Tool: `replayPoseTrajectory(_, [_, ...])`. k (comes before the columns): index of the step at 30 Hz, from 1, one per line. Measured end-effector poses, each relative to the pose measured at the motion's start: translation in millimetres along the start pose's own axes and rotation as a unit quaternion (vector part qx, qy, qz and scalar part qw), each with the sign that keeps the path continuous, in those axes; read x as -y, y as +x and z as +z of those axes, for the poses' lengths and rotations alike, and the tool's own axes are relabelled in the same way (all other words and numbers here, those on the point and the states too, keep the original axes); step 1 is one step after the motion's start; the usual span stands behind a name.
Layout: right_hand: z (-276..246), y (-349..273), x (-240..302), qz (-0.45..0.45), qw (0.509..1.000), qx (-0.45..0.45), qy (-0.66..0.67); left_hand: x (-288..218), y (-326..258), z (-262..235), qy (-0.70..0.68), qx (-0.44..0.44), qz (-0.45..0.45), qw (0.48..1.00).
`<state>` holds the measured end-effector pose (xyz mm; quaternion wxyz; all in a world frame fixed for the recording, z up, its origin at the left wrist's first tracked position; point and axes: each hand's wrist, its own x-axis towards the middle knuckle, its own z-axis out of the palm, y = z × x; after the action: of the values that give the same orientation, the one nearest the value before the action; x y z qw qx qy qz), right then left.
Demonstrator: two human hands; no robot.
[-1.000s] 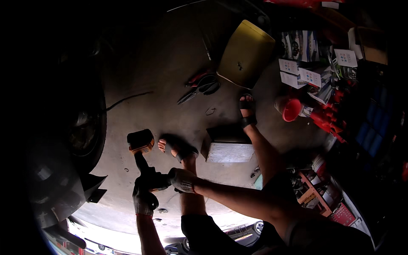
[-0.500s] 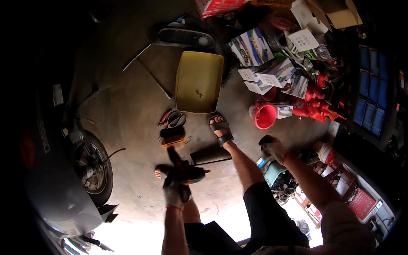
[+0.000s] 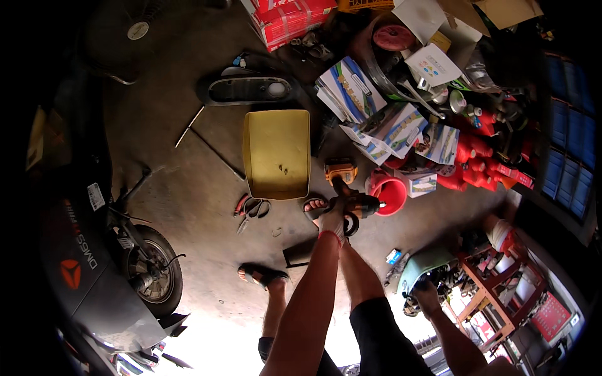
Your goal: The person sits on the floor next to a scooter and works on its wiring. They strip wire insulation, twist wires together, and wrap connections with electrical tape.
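Observation:
My left hand (image 3: 332,222), in a pale glove, is closed round the handle of a cordless power drill (image 3: 360,204). Its orange battery (image 3: 341,170) points away from me, and the nose points right, in front of the red bucket (image 3: 394,199). Over on the right, my right hand (image 3: 427,297) reaches into a teal bin (image 3: 409,269) of dark parts. The fingers of that hand are lost among the dark parts, so their grip does not show.
Beyond my feet lies a yellow tray (image 3: 276,144) with small bits in it. Scissors (image 3: 254,207) and red-handled pliers (image 3: 241,204) lie nearby. A scooter wheel (image 3: 153,269) stands at left. Boxes (image 3: 351,91) and red bottles (image 3: 473,150) crowd the right, beside a reddish-brown rack (image 3: 501,294).
My left hand has carried the drill right and farther away, from above my left foot to beside the red bucket. My right hand has dropped nearer, into the teal bin. The view has shifted.

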<state>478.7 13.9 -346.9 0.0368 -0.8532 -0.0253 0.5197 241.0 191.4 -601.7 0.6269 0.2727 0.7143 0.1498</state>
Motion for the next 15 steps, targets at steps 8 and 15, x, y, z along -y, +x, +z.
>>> replayPoseTrajectory(8, [-29.1, -43.7, -56.1, 0.075, 0.997, -0.032, 0.002, -72.3, -1.0, 39.4, -0.095, 0.018, -0.104, 0.990])
replayPoseTrajectory(15, [-19.8, -75.7, -98.2, 0.100, 0.993, -0.034, 0.048, -47.1, 13.2, 9.1, 0.134, 0.105, -0.025, 0.985])
